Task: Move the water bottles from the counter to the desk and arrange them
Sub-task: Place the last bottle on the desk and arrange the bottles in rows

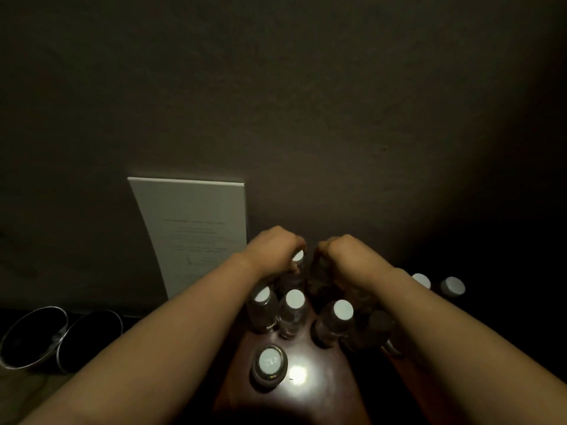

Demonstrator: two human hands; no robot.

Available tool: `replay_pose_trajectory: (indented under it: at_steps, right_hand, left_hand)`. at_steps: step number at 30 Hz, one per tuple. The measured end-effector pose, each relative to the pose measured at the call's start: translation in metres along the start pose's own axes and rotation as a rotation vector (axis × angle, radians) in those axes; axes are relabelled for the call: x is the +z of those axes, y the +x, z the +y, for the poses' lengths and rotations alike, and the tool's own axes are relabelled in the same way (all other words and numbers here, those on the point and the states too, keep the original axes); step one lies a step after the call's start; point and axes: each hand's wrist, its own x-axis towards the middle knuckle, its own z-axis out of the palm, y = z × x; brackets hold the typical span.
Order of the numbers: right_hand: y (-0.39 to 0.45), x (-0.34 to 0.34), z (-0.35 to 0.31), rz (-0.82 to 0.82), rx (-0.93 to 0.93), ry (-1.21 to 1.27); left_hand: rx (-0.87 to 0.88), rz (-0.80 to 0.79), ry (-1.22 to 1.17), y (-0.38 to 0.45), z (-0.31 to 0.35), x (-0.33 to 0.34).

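Both hands work at the far end of a dark wooden surface (306, 394), close to the wall (306, 118). The left hand (273, 250) has its fingers curled around the neck of the far bottle (297, 262), whose white cap shows just under the knuckles, at about 12 o'clock of the group. The right hand (340, 256) is also curled downward just beside it, but what it holds is in shadow; I cannot tell if it grips a bottle or nothing. The other water bottles stand nearer to the person: a pair of bottles (276, 311) side by side at 10 o'clock, one bottle with white cap (337, 317) at 2 o'clock, a single near bottle (270, 363) at 6 o'clock, and two caps (435, 283) far at 3 o'clock, behind the right forearm. All of them stand upright, long axis vertical, caps pointing up toward the camera. I judge that the step in hand is setting or aligning the far bottles. To do it well, the hands should hold low on the neck, keep each bottle vertical, put the base flat down before releasing, and leave a little gap so that the forearms do not knock the bottles under them. A white paper sheet (196, 228) leans on the wall at 11 o'clock, and two dark bowls (61, 335) sit at 9 o'clock.
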Motion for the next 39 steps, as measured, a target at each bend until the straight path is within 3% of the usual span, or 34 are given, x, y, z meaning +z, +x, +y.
replay_pose_trajectory:
  at_steps: [10,18,21,24,30,39]
  right_hand:
    - [0.005,0.006,0.002,0.028,0.063,0.042]
    - [-0.027,-0.016,0.033,-0.136,0.299,0.028]
    - [-0.045,-0.014,0.037,-0.234,0.246,-0.011]
    - [-0.054,0.0,0.041,-0.148,0.159,-0.058]
    - [-0.04,0.004,0.048,-0.052,0.197,0.018]
    - [-0.019,0.003,0.034,-0.064,0.289,0.028]
  left_hand:
    - [-0.011,-0.011,0.052,-0.001,0.004,-0.002]
    - [0.058,-0.025,-0.043,0.012,0.039,0.0]
    - [0.066,-0.063,-0.042,0.019,0.049,0.003]
    - [0.082,-0.057,0.016,0.023,0.051,0.004]
    - [0.111,-0.066,0.02,0.025,0.047,0.005]
    - [0.118,-0.051,0.024,0.03,0.043,0.009]
